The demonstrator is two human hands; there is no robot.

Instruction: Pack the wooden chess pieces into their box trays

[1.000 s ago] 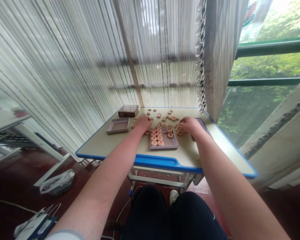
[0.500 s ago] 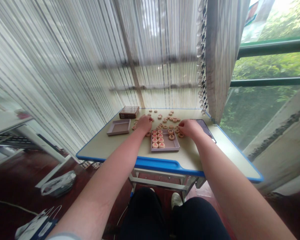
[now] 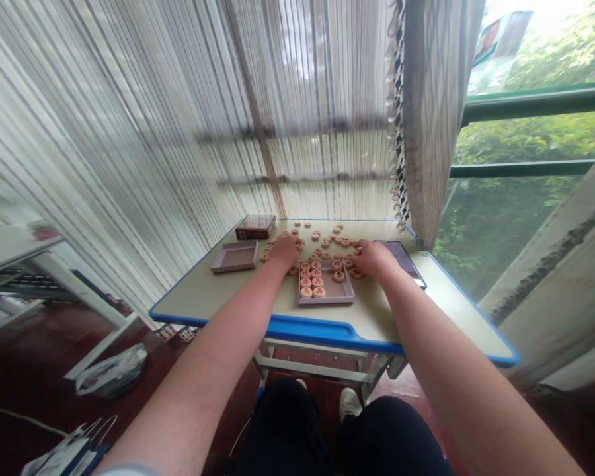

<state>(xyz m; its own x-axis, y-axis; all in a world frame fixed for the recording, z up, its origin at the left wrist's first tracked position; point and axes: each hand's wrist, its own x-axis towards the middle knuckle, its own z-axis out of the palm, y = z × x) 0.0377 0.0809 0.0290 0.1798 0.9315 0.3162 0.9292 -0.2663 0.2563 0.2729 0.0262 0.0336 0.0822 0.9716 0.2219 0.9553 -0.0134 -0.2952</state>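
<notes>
Nearest, a shallow, pale-mauve rectangular tray [image 3: 336,291] holds round, pale, wooden-looking discs [image 3: 318,282], red-lettered left, dark-lettered right. Beyond, the left hand [image 3: 285,250] and right hand [image 3: 375,256] curl their fingers among similar loose discs [image 3: 338,256]; whether either pinches one cannot be told. Discs: probably light, hard, smooth, best gripped by opposite rims.
</notes>
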